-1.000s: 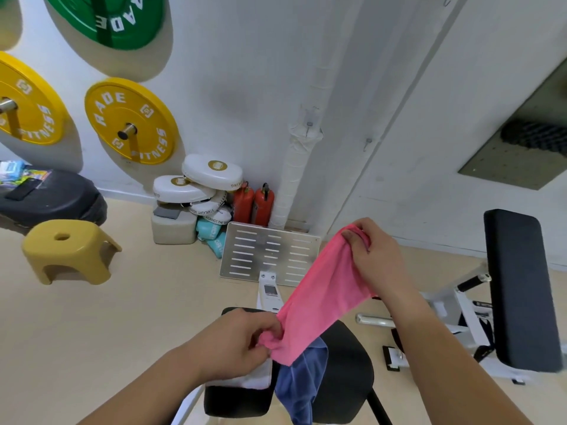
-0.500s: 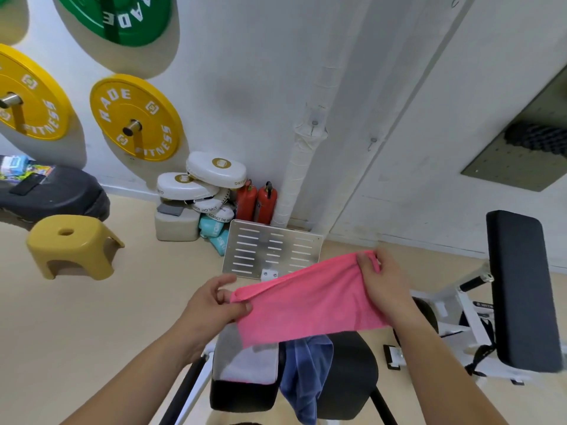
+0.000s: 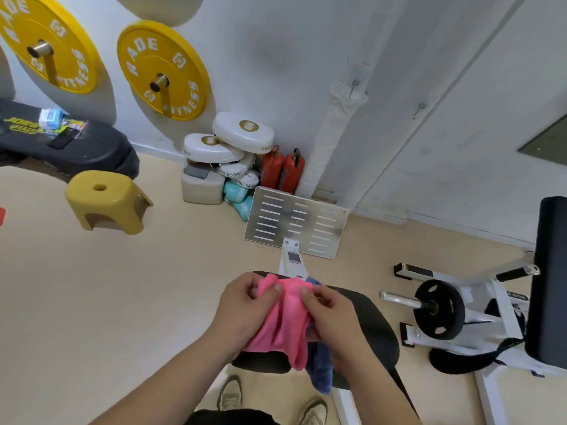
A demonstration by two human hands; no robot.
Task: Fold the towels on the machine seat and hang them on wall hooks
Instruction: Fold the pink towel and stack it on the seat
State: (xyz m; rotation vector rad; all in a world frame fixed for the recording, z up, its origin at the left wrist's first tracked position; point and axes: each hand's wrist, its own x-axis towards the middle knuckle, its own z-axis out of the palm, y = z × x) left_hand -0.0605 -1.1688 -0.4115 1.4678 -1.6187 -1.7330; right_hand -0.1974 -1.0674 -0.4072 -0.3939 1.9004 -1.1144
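A pink towel (image 3: 283, 326) hangs doubled between my two hands above the black machine seat (image 3: 376, 326). My left hand (image 3: 245, 305) pinches its top left corner and my right hand (image 3: 329, 311) pinches the top right, the two hands almost touching. A blue towel (image 3: 320, 371) lies on the seat beneath, mostly hidden by the pink one and my right arm. Two small wall hooks show on the white wall, one (image 3: 355, 85) on the wrapped pipe and another hook (image 3: 422, 108) to its right.
A slotted metal footplate (image 3: 296, 222) stands ahead of the seat. A yellow stool (image 3: 104, 199) is to the left, a weight bench with a black plate (image 3: 437, 309) to the right. Yellow weight plates (image 3: 161, 70), white pads and red extinguishers (image 3: 283, 170) line the wall.
My hands came together, bringing the two ends of the spread pink towel against each other, and dropped lower over the seat. The camera tilted down.
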